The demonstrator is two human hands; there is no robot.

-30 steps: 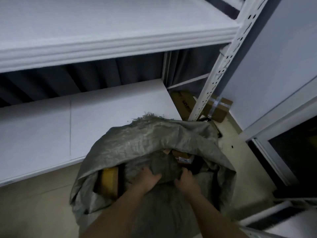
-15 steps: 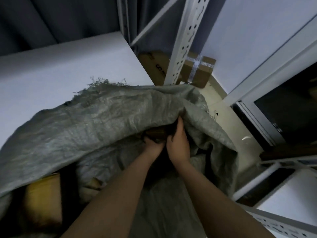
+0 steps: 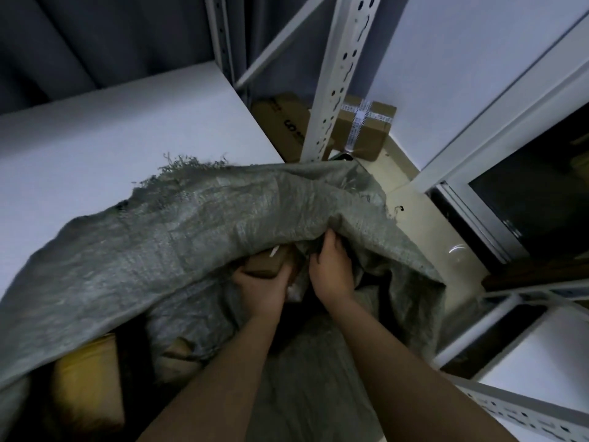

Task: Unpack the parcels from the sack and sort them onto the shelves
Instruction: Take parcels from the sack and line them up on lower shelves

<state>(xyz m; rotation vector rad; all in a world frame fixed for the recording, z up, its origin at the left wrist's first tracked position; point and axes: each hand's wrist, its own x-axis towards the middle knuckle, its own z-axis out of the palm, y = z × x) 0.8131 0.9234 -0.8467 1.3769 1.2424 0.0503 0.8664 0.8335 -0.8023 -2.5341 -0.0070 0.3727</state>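
Since half a second ago, a small brown cardboard parcel (image 3: 266, 264) has come into sight in the mouth of the grey-green woven plastic sack (image 3: 178, 237), at the centre of the frame. The left hand (image 3: 263, 290) is curled around its near end, gripping it. The right hand (image 3: 331, 271), just beside it, has its fingers tucked under the sack's raised edge; what it grips I cannot tell. At lower left, a yellow-brown parcel (image 3: 87, 387) shows inside the sack. Behind the sack, at upper left, lies a bare white shelf board (image 3: 105, 138). At upper centre, 2 cardboard boxes (image 3: 366, 129) sit on the floor behind a white perforated shelf upright (image 3: 338, 78).
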